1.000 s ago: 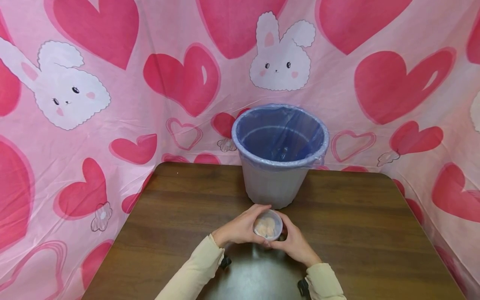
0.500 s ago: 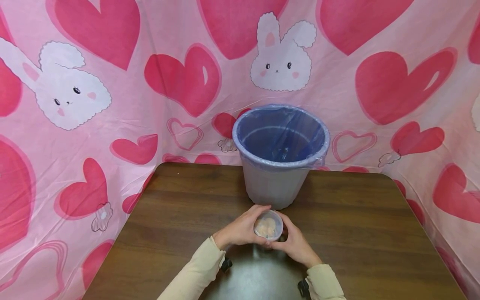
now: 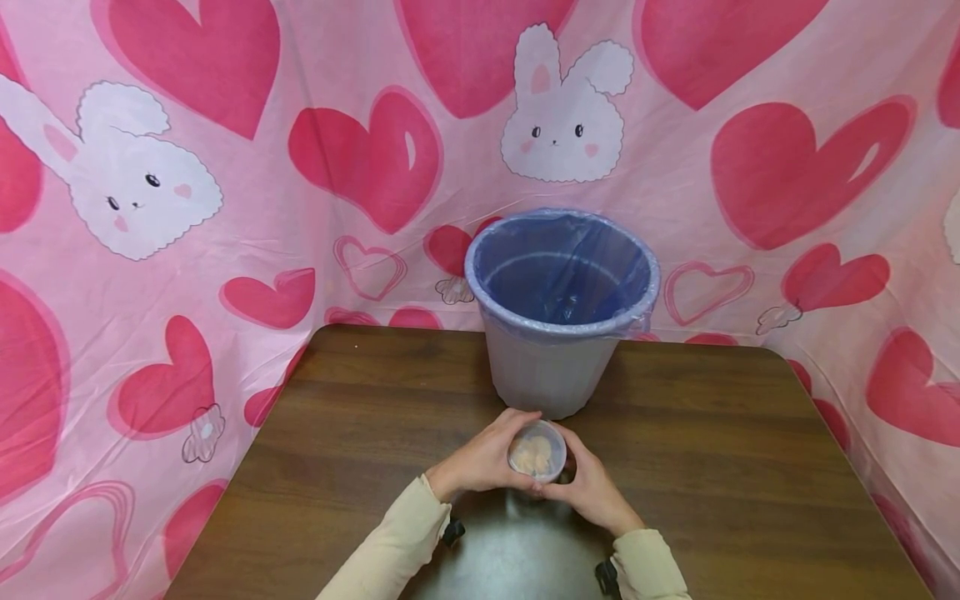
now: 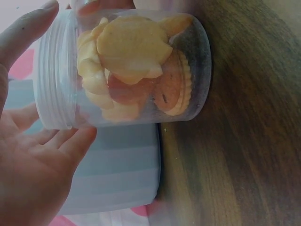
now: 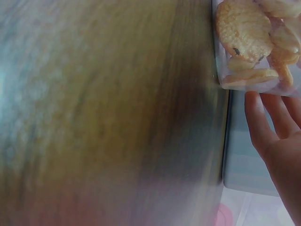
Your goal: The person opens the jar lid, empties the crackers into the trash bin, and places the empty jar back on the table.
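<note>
Between both hands stands a clear plastic jar (image 3: 537, 452) with a ridged screw lid (image 4: 55, 70), upright on the table. Through its wall, in the left wrist view, I see several cookies (image 4: 134, 49), some scalloped, one a round sandwich kind. My left hand (image 3: 483, 454) curls around the jar's left side near the lid, thumb toward me. From the right, my right hand (image 3: 588, 483) grips the jar too, its fingertips touching the side in the right wrist view. Part of the right hand's grip lies outside that view.
Directly behind the jar a pale bin (image 3: 551, 371) with a blue bag liner (image 3: 570, 287) stands on the brown wooden table (image 3: 360, 417). A pink cloth (image 3: 337, 50) with hearts and rabbits hangs around the table's back and sides.
</note>
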### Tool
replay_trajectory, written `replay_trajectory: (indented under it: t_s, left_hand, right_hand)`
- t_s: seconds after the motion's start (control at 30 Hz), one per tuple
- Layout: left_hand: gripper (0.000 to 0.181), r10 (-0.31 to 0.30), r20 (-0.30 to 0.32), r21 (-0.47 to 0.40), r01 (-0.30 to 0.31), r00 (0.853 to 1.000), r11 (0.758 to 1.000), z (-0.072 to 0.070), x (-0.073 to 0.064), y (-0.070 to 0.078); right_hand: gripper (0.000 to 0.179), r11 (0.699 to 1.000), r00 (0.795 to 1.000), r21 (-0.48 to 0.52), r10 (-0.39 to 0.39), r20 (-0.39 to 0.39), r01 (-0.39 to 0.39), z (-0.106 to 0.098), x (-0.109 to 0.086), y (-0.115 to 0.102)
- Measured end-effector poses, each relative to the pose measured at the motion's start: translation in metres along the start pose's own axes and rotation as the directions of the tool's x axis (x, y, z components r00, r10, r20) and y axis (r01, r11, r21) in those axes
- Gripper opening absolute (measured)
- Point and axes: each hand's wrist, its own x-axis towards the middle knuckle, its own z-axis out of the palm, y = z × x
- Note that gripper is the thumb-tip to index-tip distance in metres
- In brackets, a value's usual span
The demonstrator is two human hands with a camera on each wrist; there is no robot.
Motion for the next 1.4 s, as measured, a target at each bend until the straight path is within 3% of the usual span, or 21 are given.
replay_trajectory:
  t_s: [1.4]
  left_hand:
    - [0.095,-0.081,-0.042,-0.017,0.080,0.996,0.997,0.0061,-0.0009,0.0028]
  right_hand:
    - [0.083,0.998,0.998,0.033,-0.059,0.019,0.058,-0.0012,0.0004,0.0055]
